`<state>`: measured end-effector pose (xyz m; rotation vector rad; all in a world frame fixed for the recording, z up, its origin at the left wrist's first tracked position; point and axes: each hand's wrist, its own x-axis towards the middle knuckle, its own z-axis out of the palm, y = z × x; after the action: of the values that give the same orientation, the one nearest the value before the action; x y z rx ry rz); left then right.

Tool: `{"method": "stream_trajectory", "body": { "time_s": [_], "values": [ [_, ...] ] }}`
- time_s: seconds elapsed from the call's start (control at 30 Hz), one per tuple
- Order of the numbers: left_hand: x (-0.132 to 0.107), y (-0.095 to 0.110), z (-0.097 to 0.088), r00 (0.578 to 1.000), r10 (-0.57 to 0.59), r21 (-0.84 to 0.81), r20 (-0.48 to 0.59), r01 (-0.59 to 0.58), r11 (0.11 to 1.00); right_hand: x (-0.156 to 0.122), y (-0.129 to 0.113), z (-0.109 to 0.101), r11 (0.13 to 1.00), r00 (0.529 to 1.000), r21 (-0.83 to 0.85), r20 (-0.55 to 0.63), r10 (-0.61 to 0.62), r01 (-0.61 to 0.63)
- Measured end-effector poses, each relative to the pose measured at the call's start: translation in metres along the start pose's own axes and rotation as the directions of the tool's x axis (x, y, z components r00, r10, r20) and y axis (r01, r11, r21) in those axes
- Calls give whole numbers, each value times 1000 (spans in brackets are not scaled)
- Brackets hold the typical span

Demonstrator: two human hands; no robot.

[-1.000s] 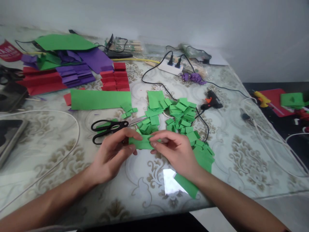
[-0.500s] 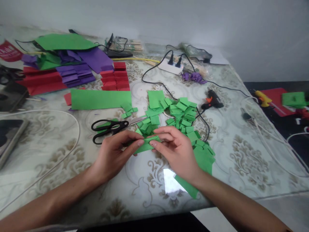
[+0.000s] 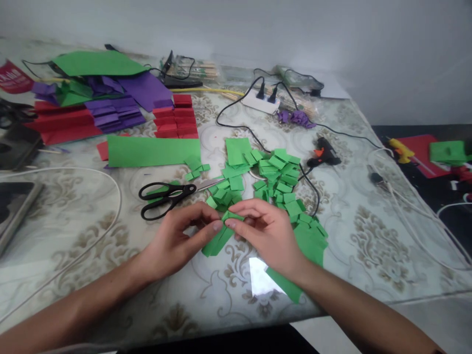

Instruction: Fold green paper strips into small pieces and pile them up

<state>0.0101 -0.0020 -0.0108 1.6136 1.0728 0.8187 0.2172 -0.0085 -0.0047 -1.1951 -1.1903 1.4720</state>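
Note:
Between both hands is a green paper strip, folded near its upper end and hanging down toward the table. My left hand pinches it from the left with thumb and fingers. From the right, my right hand presses its thumb and fingertips on the folded end. Just beyond the hands lie many small folded green paper pieces. Black-handled scissors rest to the left, their blades partly under green pieces. A larger green sheet is partly covered by my right hand and forearm.
A long green strip, folded red paper and purple paper lie at the back left. A power strip with black cords stands behind, a hot glue gun to the right. A white cable curves at left.
The green strip has turned from lying across between the fingers to slanting downward, with a fold now at its upper end. Both hands stay close together in nearly the same place.

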Motion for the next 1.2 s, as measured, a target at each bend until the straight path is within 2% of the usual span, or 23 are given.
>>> {"method": "stream_trajectory", "body": {
  "time_s": [0.13,0.23,0.43,0.6,0.87,1.2],
  "values": [
    [0,-1,1,1000,-2,-6,-10,2,1000,0,3,0,1000,1000,10,21,11,-11],
    [0,-1,1,998,-27,-32,-65,25,999,1,5,-1,1000,1000,-12,30,1,-1],
    [1,2,2,992,-88,-87,-95,80,993,4,5,-2,992,996,99,61,68,-74],
    [1,3,2,989,-92,-83,-119,83,993,6,7,-3,986,989,97,74,127,-134],
    [1,4,-1,998,-57,-63,-35,55,997,5,8,-3,980,984,96,56,171,-176],
    [4,2,-2,998,-60,-62,-23,59,996,4,7,-2,976,982,111,57,181,-186]
  ]
}}
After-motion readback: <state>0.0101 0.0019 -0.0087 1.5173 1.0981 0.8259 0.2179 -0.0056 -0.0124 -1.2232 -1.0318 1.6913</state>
